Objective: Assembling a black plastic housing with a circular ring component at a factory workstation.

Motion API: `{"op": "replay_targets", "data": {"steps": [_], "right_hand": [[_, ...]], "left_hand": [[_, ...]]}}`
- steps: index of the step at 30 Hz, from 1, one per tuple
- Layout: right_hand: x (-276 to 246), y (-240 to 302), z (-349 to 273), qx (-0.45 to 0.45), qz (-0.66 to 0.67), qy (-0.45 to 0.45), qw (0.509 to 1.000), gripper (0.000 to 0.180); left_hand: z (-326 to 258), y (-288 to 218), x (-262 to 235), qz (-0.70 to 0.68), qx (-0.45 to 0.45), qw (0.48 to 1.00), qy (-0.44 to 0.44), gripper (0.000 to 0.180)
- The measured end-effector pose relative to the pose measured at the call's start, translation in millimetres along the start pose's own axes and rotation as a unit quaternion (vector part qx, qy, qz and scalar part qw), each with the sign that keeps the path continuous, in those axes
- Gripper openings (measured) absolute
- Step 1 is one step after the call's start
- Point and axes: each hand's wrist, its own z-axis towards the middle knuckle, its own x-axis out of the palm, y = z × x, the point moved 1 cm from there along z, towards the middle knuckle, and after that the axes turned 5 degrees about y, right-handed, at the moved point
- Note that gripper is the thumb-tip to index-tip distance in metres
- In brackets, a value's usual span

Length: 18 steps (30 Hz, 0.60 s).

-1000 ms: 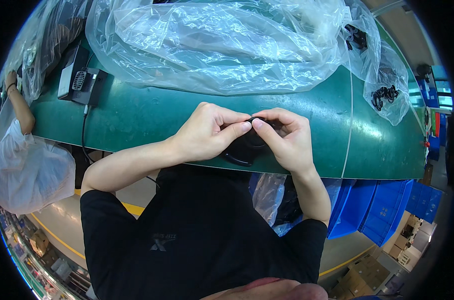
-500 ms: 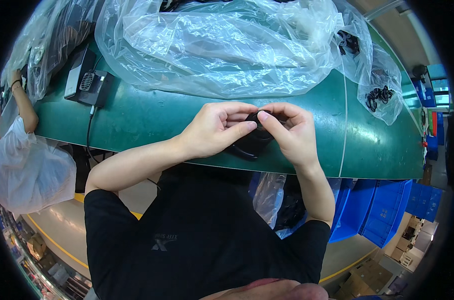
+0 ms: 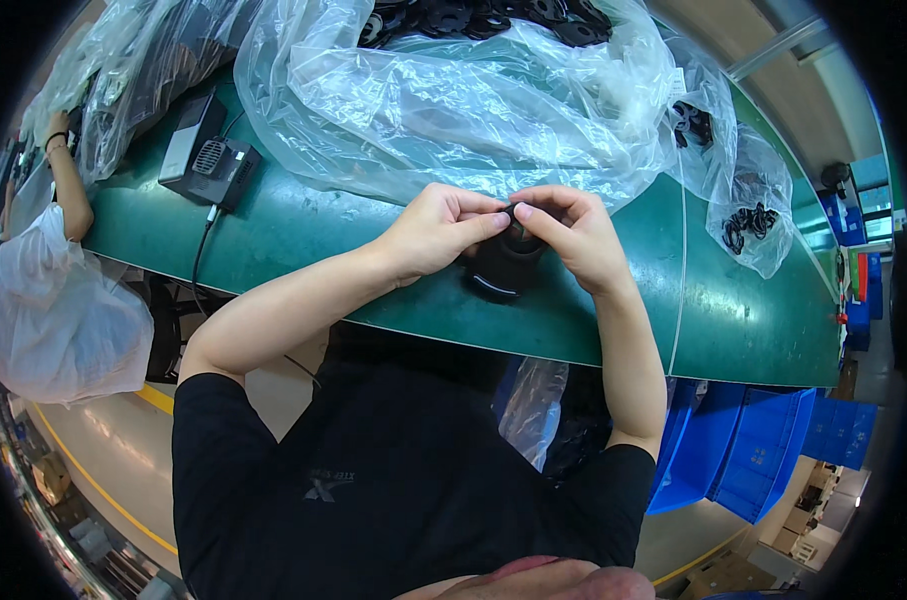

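Over the green table (image 3: 313, 232) at one o'clock, left hand (image 3: 435, 236) and right hand (image 3: 585, 246) together pinch the black part (image 3: 497, 282) by its far edge, apparently for steady control.

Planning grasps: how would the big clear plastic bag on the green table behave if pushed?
Clear plastic bag: probably floppy, given its creased, crumpled film. Likely to drag unevenly, since flat black parts are heaped at its far end.
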Motion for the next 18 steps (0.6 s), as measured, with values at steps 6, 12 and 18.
{"op": "replay_targets", "data": {"steps": [6,12,18], "right_hand": [[-2.0,-6.2,-1.7,-0.015,0.050,-0.035,0.998,0.023],[1.9,-7.7,-3.0,-0.038,0.046,-0.044,0.997,0.025],[1.4,-17.6,-0.9,-0.084,0.007,-0.064,0.994,0.025]], "left_hand": [[2.3,-1.3,-0.5,-0.010,-0.017,1.000,-0.013,0.028],[3.3,-9.2,-2.7,-0.028,0.001,0.999,-0.033,0.025],[8.3,-10.2,-4.6,0.008,0.006,1.000,-0.023,0.026]]}}
